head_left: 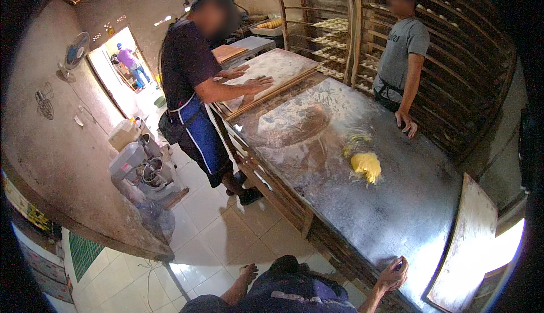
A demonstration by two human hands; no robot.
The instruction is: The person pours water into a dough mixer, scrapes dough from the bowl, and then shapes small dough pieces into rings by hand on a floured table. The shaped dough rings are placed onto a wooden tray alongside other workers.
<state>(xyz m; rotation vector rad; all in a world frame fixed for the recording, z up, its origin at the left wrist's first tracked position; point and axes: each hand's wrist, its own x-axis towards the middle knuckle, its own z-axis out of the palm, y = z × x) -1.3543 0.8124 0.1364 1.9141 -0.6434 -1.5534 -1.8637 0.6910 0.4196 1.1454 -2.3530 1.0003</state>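
My right fingers [403,270] are resting half-curled on the worktop [416,191], my left fingers [249,268] hanging curled; any hold I can't tell.

dark lettering [404,40], illegible at this size, across the front of a co-worker's grey t-shirt [398,58]

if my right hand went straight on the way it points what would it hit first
Nothing obvious: from your right hand, the way over the dark tabletop looks free, with the yellow lump off to the left. It might near the pale board; depth is unclear.
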